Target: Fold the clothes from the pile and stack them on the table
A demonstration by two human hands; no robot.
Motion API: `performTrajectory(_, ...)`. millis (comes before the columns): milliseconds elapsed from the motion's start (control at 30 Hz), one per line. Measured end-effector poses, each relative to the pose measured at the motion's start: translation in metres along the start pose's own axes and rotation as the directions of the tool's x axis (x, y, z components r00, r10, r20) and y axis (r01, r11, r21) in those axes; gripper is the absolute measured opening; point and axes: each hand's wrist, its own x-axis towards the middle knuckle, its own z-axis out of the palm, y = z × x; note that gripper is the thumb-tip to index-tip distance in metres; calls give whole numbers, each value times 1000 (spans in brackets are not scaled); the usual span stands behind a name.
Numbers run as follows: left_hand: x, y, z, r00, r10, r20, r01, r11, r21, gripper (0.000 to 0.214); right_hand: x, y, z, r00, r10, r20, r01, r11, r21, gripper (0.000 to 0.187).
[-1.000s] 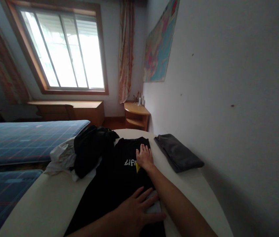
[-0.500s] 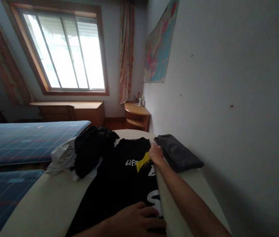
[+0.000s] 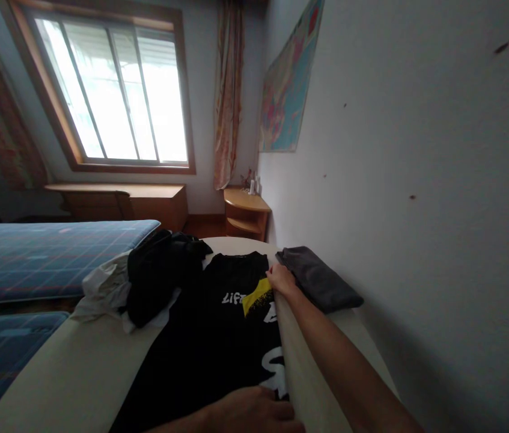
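1. On the pale tabletop (image 3: 51, 373), in its middle, a black shirt (image 3: 186, 355) lies flat, its long right edge nearly straight and its left edge slanting outward toward the viewer.
2. White lettering and a yellow patch (image 3: 255, 296) run up to that right edge; the near end passes out of view at the bottom.
3. The right hand (image 3: 282, 280) is narrowed, fingers drawn together on the shirt's right edge by the yellow patch, pinching the cloth there.
4. The left hand (image 3: 254, 414) lies low over the near part of the shirt, fingers bent, partly cut off by the frame; whether it grips cloth, I cannot tell.
5. Right of the shirt, a strip of tabletop runs beneath the right forearm, narrowing toward a folded dark gray cloth (image 3: 321, 279), which sits just beside the right hand and reaches about the table's right edge.
6. Left of the shirt, a broader wedge of tabletop opens toward the viewer; farther up, bunched black clothing (image 3: 159, 276) and pale clothing (image 3: 103, 291) crowd its side.
7. Beyond the table's left edge is a blue plaid mattress (image 3: 51, 258); the wall (image 3: 438, 132) stands to the right.
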Motion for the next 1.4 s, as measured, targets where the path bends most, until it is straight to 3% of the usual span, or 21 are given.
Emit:
performTrajectory(233, 37, -1, 9, 998, -47, -28, 46, 999, -16, 24, 5, 1, -13, 999, -24, -44, 20, 996, -82, 28)
performTrajectory(500, 86, 3, 37, 995, -69, -75, 71, 997, 20, 26, 7, 18, -26, 992, -80, -96, 64, 985, -158, 26)
performTrajectory(600, 84, 3, 32, 992, -18, -122, 22, 999, 36, 16, 4, 24, -24, 987, -115, -110, 95, 981, -171, 25)
performTrajectory(700, 64, -7, 12, 988, 16, -156, -10, 999, 43, 16, -3, 24, -20, 979, -159, -130, 137, 976, -167, 25)
performTrajectory(800, 35, -35, -15, 980, -170, -102, 177, 983, 57, 23, -11, 18, -15, 969, -204, -141, 184, 972, -146, 24)
performTrajectory(867, 11, -63, -30, 893, -433, -120, 443, 893, 74, 12, -16, 11, -11, 963, -231, -140, 214, 969, -127, 23)
performTrajectory(933, -15, -93, -39, 672, -700, -240, 732, 678, 70, 28, -21, 0, -7, 955, -263, -137, 249, 962, -107, 24)
performTrajectory(1000, -41, -120, -43, 450, -838, -310, 890, 449, 79, 43, -26, -12, -3, 943, -303, -134, 293, 952, -90, 25)
performTrajectory(1067, -64, -142, -46, 283, -918, -279, 959, 267, 92, 51, -31, -26, 1, 927, -351, -131, 343, 936, -77, 25)
performTrajectory(1100, -73, -151, -47, 236, -947, -220, 972, 224, 77, 51, -34, -33, 4, 919, -374, -127, 368, 927, -72, 25)
performTrajectory(1133, -80, -157, -49, 215, -961, -172, 976, 208, 58, 50, -37, -40, 7, 909, -397, -123, 392, 918, -67, 25)
performTrajectory(1200, -89, -165, -53, 220, -969, -117, 976, 219, 15, 42, -43, -52, 14, 893, -437, -111, 434, 899, -53, 28)
performTrajectory(1300, -94, -169, -61, 241, -960, -140, 969, 246, -19, 23, -52, -62, 28, 873, -474, -115, 475, 880, -17, 38)
performTrajectory(1400, -95, -167, -73, 202, -960, -193, 978, 208, -11, 18, -57, -63, 41, 857, -488, -165, 497, 867, 19, 44)
